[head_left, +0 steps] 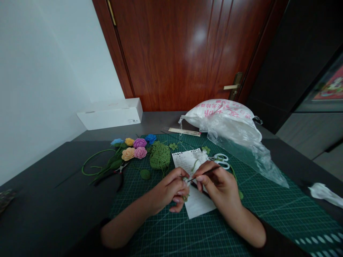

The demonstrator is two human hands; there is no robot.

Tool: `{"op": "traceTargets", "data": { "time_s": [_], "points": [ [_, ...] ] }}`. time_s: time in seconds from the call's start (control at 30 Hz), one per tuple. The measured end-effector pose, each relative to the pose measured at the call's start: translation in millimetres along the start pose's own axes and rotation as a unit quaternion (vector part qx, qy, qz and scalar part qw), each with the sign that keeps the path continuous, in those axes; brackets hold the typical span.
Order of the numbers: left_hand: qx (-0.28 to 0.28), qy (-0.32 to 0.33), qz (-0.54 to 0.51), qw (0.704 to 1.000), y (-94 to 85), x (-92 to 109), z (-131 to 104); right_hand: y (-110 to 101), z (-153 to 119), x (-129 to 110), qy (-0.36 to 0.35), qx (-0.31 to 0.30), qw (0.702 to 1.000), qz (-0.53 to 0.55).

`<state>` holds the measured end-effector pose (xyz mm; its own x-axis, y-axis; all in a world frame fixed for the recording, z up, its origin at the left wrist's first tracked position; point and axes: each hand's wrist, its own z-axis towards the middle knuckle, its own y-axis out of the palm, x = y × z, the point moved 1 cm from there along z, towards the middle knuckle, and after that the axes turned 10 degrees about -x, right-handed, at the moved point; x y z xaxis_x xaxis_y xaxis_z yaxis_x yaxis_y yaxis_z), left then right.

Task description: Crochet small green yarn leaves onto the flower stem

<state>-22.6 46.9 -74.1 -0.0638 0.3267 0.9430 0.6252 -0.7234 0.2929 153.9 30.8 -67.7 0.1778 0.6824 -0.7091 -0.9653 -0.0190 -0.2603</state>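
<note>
Left hand [171, 191] closed around small white-and-green crocheted piece [185, 182], pinched at fingertips above white lined notepad sheet [195, 200]. Right hand [217, 182] closed narrow on thin dark crochet hook [205, 174], tip aimed into the piece held in left hand; hands nearly touching at the work. Both hovering over dark green gridded cutting mat [268, 207] on dark grey tabletop [53, 200]. Ball of green yarn [160, 156] just beyond the notepad's left side, loose strand trailing toward the hands. White-handled scissors [221, 160] right behind right hand. Bunch of crocheted roses in blue, yellow, purple, pink and peach with green stems [131, 150] lying left of the yarn ball; small pliers beside them, partly hidden. White plastic bag with pink print [225, 117] at far right of mat, white cardboard box [112, 113] by the wall. Risks, as judged: hook tip slipped out of loop if grip loosened, stitches undone; trailing strand snagged on scissors or notepad edge, piece yanked; yarn ball rolled toward the roses if tugged hard. Piece too small to read stitch count.
</note>
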Motion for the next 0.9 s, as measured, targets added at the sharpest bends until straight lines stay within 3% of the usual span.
{"op": "traceTargets", "data": {
  "time_s": [0.07,0.23,0.37,0.63,0.9],
  "points": [
    [0.001,-0.002,0.006,1.000,0.5,-1,0,1,-1,1,0.007,-0.008,1.000,-0.007],
    [0.019,-0.005,0.036,0.999,2.4,-7,0,6,-6,3,-0.080,-0.058,0.994,-0.040],
    [0.020,-0.003,0.055,0.998,3.3,-11,-1,9,-6,5,-0.092,-0.094,0.990,-0.042],
    [-0.001,0.005,0.055,0.998,0.8,-5,0,1,1,-3,-0.027,-0.050,0.998,-0.042],
    [0.019,0.015,0.016,1.000,0.7,-2,0,-9,1,-5,-0.060,-0.010,0.998,-0.029]
  ]
}}
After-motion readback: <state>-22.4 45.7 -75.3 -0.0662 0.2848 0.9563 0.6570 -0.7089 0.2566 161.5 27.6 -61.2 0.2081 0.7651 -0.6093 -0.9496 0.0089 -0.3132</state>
